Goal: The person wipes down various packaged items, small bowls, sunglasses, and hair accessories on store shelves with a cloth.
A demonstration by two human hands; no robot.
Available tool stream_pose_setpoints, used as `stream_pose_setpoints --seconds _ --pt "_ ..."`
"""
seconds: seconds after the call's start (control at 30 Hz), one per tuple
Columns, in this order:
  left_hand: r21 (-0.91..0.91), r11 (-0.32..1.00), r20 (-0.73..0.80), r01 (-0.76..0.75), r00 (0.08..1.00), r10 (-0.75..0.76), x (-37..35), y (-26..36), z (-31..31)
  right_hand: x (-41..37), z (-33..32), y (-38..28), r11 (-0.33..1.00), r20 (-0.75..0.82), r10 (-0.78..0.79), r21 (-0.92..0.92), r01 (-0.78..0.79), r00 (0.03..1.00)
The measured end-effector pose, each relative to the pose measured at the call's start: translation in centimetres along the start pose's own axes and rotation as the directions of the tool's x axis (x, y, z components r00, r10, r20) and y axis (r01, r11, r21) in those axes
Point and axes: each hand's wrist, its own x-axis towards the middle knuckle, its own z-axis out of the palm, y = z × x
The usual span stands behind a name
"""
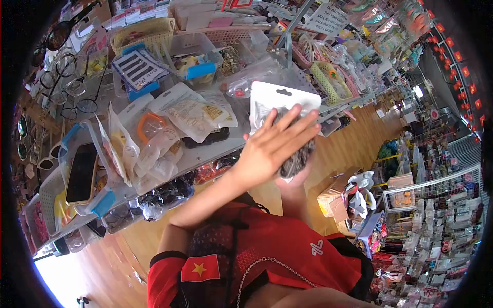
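A clear-fronted zip packet with a white top [285, 92] and dark contents is held up at the centre. My left hand [272, 146] lies across its front, palm on the plastic, fingers stretched out and slightly apart. From behind and below, my right hand [300, 177] grips the packet's lower part; most of its fingers are hidden. Left of my hands, more clear packets [197, 113] with pale contents lie on the display shelf [177, 172]. An orange item [150, 126] shows among them.
A phone [82, 173] rests on a plastic bin at the left, near hanging glasses [67, 66]. Baskets [144, 33] line the back. Cardboard boxes [334, 197] stand on the wood floor [367, 138] at the right, beside racks of packaged goods [436, 231].
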Motion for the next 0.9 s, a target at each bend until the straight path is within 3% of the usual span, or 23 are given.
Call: stream_pose_setpoints --seconds 0.03,0.1,0.13,0.2,0.23,0.33,0.37,0.4,0.47,0.5,0.53,0.57,0.6,0.63,0.67,0.7,0.73,0.77,0.9 --pt "-0.004 1.0 -0.024 -0.001 1.0 0.001 0.6 -0.3 -0.3 0.4 0.9 1.1 0.993 0.039 -0.077 0.096 0.073 0.996" --pt "-0.03 0.999 -0.026 0.041 0.999 -0.041 1.9 -0.6 -1.7 -0.9 0.8 0.3 0.92 -0.184 -0.048 -0.39 -0.029 0.982" --pt "-0.036 0.995 -0.062 0.091 0.994 -0.093 2.4 -0.9 -2.3 -1.4 0.5 -0.3 0.59 -0.278 -0.02 -0.779 -0.214 0.96" --pt "-0.057 0.98 -0.134 0.19 0.971 -0.196 3.1 -1.9 -2.9 -2.5 0.1 -0.6 0.537 -0.335 0.008 -0.794 -0.287 0.942" --pt "-0.222 0.952 -0.182 0.209 0.951 -0.251 2.8 -3.1 -2.5 -2.9 -0.4 -1.0 0.523 -0.305 -0.008 -0.813 -0.256 0.952" --pt "-0.398 0.887 -0.127 0.234 0.944 -0.306 0.8 -2.6 -2.0 -2.7 -0.2 -1.5 0.568 -0.199 -0.075 -0.814 -0.122 0.977" --pt "-0.348 0.923 -0.071 0.165 0.977 -0.202 -0.3 -2.7 -1.6 -1.3 1.2 -0.8 0.55 -0.163 -0.149 -0.833 -0.055 0.975" --pt "-0.295 0.936 -0.047 0.194 0.975 -0.217 -1.1 -1.2 -1.4 -0.9 1.4 -0.5 0.618 -0.245 -0.277 -0.786 -0.023 0.929" --pt "-0.334 0.936 0.061 0.11 0.994 -0.095 -3.2 -0.2 -0.1 0.1 0.8 -1.8 0.8 0.007 0.008 -0.601 -0.002 1.0" --pt "-0.316 0.946 0.069 0.078 0.996 -0.059 -3.5 0.6 0.1 -0.1 1.7 -2.0 0.829 -0.284 -0.065 -0.549 -0.106 0.957" --pt "-0.297 0.954 0.076 0.045 0.997 -0.023 -3.7 1.1 0.2 -0.6 -0.2 -3.1 0.971 -0.114 0.232 -0.025 -0.236 0.966" --pt "-0.253 0.967 0.044 0.012 0.999 -0.001 -3.1 0.8 -0.1 -1.2 -0.9 -2.4 0.993 -0.16 0.115 0.006 -0.116 0.98" --pt "-0.228 0.974 -0.003 -0.004 1.0 0.003 -2.6 0.3 -0.1 -1.4 -1.2 -1.7 0.995 -0.151 0.066 -0.06 -0.076 0.986" --pt "-0.198 0.98 -0.025 0.026 0.999 -0.031 -1.7 0.3 -0.7 -1.2 -0.6 -0.6 0.943 -0.134 -0.001 -0.33 -0.044 0.991" --pt "-0.168 0.984 -0.049 0.055 0.997 -0.064 -0.4 0.4 -1.6 -1.1 -0.1 0.8 0.785 -0.091 -0.089 -0.619 0.014 0.992" --pt "-0.181 0.98 -0.082 0.078 0.992 -0.094 0.5 0.2 -2.1 -1.1 0.0 1.5 0.713 -0.08 -0.097 -0.701 0.013 0.992" --pt "-0.154 0.983 -0.117 0.102 0.986 -0.121 1.1 -0.3 -2.3 -1.3 0.9 1.4 0.707 -0.234 -0.013 -0.689 -0.157 0.972" --pt "-0.133 0.984 -0.12 0.122 0.983 -0.138 1.7 -0.6 -3.0 -1.3 1.6 1.8 0.727 -0.19 0.065 -0.663 -0.177 0.98" --pt "-0.205 0.942 -0.126 0.265 0.947 -0.294 1.7 -3.1 -3.4 -2.4 1.4 2.3 0.751 -0.349 0.106 -0.586 -0.305 0.931"
